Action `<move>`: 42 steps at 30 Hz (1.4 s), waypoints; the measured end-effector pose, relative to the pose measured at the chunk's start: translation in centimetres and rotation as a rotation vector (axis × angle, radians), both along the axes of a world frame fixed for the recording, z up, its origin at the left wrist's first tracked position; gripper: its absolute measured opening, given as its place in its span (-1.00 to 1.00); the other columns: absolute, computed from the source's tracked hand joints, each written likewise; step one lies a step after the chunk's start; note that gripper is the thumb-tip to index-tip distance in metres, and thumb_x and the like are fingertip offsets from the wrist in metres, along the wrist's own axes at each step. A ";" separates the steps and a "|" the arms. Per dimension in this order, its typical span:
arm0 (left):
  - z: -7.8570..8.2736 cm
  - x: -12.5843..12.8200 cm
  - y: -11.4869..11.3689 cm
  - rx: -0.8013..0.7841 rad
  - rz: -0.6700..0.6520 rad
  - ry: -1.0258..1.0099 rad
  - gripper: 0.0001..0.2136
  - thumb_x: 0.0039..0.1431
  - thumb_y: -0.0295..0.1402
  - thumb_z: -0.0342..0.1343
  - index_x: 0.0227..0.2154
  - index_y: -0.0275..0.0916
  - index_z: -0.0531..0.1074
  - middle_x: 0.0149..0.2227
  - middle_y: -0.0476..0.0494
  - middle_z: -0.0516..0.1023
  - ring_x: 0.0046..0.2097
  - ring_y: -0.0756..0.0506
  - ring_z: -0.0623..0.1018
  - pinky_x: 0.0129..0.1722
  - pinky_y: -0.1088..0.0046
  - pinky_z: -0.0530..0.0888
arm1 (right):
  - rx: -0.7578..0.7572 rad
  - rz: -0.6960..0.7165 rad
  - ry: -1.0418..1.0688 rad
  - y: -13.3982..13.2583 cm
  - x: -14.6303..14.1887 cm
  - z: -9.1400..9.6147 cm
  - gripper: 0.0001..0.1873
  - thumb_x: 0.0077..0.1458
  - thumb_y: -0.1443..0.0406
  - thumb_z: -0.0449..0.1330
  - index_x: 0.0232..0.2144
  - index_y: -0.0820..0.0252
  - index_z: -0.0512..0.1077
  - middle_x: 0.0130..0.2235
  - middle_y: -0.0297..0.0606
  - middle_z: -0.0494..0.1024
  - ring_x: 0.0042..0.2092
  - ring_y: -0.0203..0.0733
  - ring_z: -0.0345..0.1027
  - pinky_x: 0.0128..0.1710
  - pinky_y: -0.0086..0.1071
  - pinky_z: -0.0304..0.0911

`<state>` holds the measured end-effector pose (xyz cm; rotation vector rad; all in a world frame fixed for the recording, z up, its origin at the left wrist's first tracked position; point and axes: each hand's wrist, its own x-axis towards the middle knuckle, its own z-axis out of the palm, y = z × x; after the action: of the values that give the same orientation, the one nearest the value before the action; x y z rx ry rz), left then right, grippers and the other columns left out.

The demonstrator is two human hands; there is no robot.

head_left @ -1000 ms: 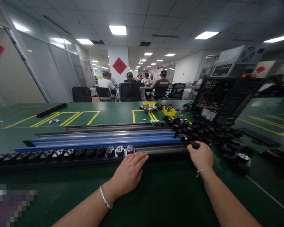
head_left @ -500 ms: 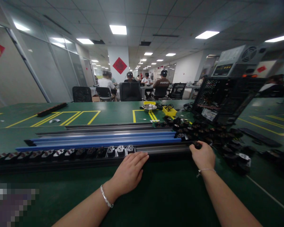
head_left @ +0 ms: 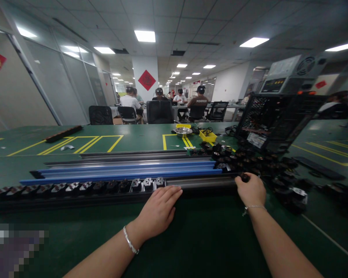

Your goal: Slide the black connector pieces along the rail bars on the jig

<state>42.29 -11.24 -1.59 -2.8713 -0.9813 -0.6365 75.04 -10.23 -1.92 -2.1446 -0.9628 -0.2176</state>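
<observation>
Firstly, head view, left edge to right of centre: one long black rail (head_left: 203, 183), small modules (head_left: 86, 187) in a row along its left stretch; presumably stiff, light for its length, smooth enough to slip, best steadied by its outer edges. Item, lower centre: left hand (head_left: 159, 205), fingers extended and close together across the rail's near edge, gripping nothing I can make out. Item, right of centre: right hand (head_left: 252, 192), thumb and fingers curled closed on a dark piece (head_left: 245, 177) by the rail's right end, probably hard, light, best pinched at its sides.
</observation>
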 end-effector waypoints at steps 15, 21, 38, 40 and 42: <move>-0.1 0.0 0.0 -0.008 0.004 -0.003 -0.45 0.10 -0.49 -0.05 0.18 -0.13 0.04 0.18 -0.10 0.22 0.17 -0.13 0.21 0.12 0.18 0.21 | 0.043 -0.007 0.002 0.1 1.1 -0.3 -0.61 -0.12 0.18 0.03 -0.26 0.27 0.41 -0.22 -0.04 0.45 -0.12 0.02 0.26 -0.12 -0.20 0.17; 0.0 0.0 0.0 -0.021 0.006 0.000 -0.47 0.11 -0.49 -0.05 0.17 -0.13 0.06 0.19 -0.08 0.21 0.17 -0.13 0.21 0.13 0.19 0.20 | 0.035 -0.008 -0.004 0.1 1.6 -0.3 -0.61 -0.11 0.18 0.03 -0.26 0.28 0.42 -0.22 -0.06 0.46 -0.12 0.01 0.26 -0.12 -0.20 0.17; 0.0 -0.1 -0.1 0.014 0.000 -0.019 -0.46 0.09 -0.50 -0.03 0.16 -0.14 0.08 0.17 -0.09 0.23 0.16 -0.12 0.22 0.11 0.23 0.22 | 0.049 -0.042 0.009 0.1 2.6 -0.3 -0.61 -0.12 0.19 0.07 -0.26 0.31 0.45 -0.26 -0.05 0.45 -0.19 -0.02 0.28 -0.17 -0.21 0.17; 0.0 -0.1 -0.1 0.007 -0.004 -0.022 -0.46 0.09 -0.50 -0.04 0.16 -0.14 0.07 0.18 -0.09 0.23 0.16 -0.12 0.22 0.11 0.23 0.22 | 0.058 -0.050 0.013 0.1 2.9 -0.3 -0.61 -0.13 0.19 0.07 -0.27 0.31 0.45 -0.28 -0.06 0.45 -0.21 -0.02 0.27 -0.19 -0.21 0.17; 0.0 -0.1 -0.1 -0.002 -0.006 -0.023 -0.46 0.10 -0.49 -0.04 0.16 -0.14 0.07 0.18 -0.09 0.22 0.16 -0.13 0.23 0.11 0.21 0.22 | 0.062 -0.071 0.017 0.0 3.3 -0.3 -0.61 -0.14 0.18 0.07 -0.29 0.31 0.46 -0.30 -0.06 0.45 -0.23 -0.02 0.27 -0.22 -0.22 0.16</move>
<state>42.21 -11.32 -1.60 -2.8758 -0.9768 -0.6705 78.39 -10.25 -2.20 -2.1223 -0.8604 -0.2606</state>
